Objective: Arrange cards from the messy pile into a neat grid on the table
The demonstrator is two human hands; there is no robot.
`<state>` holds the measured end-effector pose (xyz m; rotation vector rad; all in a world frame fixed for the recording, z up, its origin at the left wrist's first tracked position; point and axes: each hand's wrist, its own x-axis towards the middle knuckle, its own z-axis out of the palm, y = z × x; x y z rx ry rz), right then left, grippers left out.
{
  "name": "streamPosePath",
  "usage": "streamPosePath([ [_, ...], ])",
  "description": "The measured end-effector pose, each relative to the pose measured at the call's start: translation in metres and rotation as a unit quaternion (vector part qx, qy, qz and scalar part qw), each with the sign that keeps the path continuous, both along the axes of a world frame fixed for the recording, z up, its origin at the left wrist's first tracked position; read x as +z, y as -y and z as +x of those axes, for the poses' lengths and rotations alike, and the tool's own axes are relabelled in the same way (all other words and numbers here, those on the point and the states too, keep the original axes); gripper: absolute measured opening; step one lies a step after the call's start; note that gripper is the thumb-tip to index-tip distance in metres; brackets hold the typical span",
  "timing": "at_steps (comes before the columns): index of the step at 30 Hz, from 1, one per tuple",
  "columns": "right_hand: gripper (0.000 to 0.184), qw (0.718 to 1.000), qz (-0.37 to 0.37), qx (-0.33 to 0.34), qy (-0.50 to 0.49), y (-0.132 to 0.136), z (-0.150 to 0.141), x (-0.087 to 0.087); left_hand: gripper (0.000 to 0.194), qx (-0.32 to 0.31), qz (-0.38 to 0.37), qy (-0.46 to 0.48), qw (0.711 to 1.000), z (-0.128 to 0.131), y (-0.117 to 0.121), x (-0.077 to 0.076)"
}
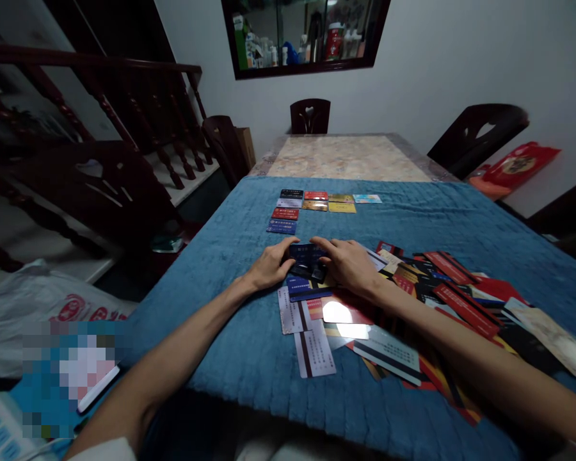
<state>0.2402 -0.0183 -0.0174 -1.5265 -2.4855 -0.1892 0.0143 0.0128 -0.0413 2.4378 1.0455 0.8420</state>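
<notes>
Between both hands is a dark card [303, 253], pinched at its two ends just above the pile. My left hand [271, 264] grips its left end with thumb and fingers. At the right end, my right hand [349, 264] does the same. Under and beside the hands lies a heap of mixed cards, among them a blue card [301, 289], a white card with a dark stripe [315, 349] and a red card [466, 310]. Farther off, several cards lie in neat rows, including a black card [292, 193], a yellow card [342, 207] and a dark blue card [282, 226].
A blue cloth [221, 288] covers the near part of the table, with a patterned tabletop [345, 157] beyond. Dark wooden chairs stand around, one at the far end [310, 116]. At left are a railing [91, 61] and a white plastic bag [38, 307].
</notes>
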Motion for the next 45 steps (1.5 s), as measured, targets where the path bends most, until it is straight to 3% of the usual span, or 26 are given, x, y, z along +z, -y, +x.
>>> streamPosePath([
  [7,0.045,1.000,0.019,0.011,-0.017,0.002,-0.002,-0.001,0.037,0.038,-0.011,0.040,0.998,0.000,0.000,0.003],
  [15,0.048,0.992,0.120,0.024,-0.025,0.001,-0.001,-0.005,0.043,0.064,0.002,0.108,0.992,0.000,0.001,0.008],
  [19,0.046,0.991,0.131,0.023,-0.032,-0.002,0.002,-0.006,0.045,0.066,0.010,0.113,0.991,-0.001,0.000,0.005],
  [24,0.044,0.993,0.116,0.014,-0.022,-0.006,0.005,0.001,0.061,0.023,0.063,0.074,0.995,-0.006,-0.007,-0.003],
  [28,0.042,0.996,0.082,0.028,-0.021,-0.016,0.003,0.008,0.058,0.016,0.089,0.050,0.995,-0.010,-0.015,-0.003],
  [38,0.048,0.999,0.004,0.012,-0.032,-0.058,-0.029,0.032,0.055,0.087,0.086,-0.008,0.993,-0.029,-0.057,0.017],
  [45,0.046,0.999,-0.046,-0.003,-0.029,-0.089,-0.050,0.031,0.049,0.126,0.070,-0.034,0.989,-0.042,-0.093,0.007],
])
